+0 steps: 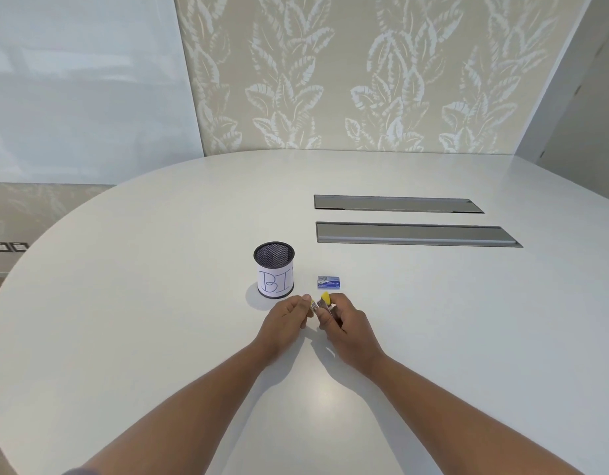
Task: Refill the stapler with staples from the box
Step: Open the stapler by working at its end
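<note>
A small yellow stapler (325, 298) is held just above the white table (159, 303), between both hands. My right hand (344, 323) grips its body, fingers curled round it. My left hand (287, 318) pinches the metal front end (314, 306) of the stapler with thumb and forefinger. Most of the stapler is hidden by the fingers. The blue staple box (328, 282) lies shut on the table just beyond the hands, untouched.
A black mesh cup (274, 274) with a paper label reading "BI" stands left of the box, close to my left hand. Two long grey recessed panels (399, 204) (416, 234) sit in the table farther back on the right.
</note>
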Demonstrator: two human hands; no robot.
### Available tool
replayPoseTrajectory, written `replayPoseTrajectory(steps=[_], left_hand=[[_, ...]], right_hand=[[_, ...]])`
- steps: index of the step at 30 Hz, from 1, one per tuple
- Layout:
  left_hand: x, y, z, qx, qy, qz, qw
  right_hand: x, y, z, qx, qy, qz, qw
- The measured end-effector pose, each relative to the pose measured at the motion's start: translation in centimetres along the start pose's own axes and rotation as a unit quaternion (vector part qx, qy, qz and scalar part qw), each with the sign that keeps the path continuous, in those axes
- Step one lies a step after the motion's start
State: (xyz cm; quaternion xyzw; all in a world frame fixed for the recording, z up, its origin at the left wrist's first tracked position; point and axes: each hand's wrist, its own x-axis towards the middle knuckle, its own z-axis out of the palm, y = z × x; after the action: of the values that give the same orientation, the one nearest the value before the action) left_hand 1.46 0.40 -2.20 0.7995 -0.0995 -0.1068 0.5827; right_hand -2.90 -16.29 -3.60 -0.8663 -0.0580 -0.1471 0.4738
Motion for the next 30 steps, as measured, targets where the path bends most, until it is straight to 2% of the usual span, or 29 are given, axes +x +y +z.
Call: replayPoseTrajectory(steps=[6, 12, 17, 30], left_hand=[[0.3, 1.3, 0.3, 0.014, -0.019, -0.045, 0.999], [0.9, 2.1, 1.0, 0.054, -0.034, -0.085, 0.994], [0.9, 2.1, 1.3, 0.080, -0.033, -0.084, 0.993], [1.3, 2.9, 0.0, 0.043, -0.092, -0.114, 0.988]], right_hand=[[-0.2, -0.6, 0.2, 0.012, 0.003, 0.017, 1.000], [-0.2, -0.4, 0.5, -0.034, 0.029, 0.045, 0.998], [-0.2, -0.7, 0.5, -0.059, 0.039, 0.060, 0.996], [-0.3, -0.7, 0.7, -0.101, 0.043, 0.068, 0.992]])
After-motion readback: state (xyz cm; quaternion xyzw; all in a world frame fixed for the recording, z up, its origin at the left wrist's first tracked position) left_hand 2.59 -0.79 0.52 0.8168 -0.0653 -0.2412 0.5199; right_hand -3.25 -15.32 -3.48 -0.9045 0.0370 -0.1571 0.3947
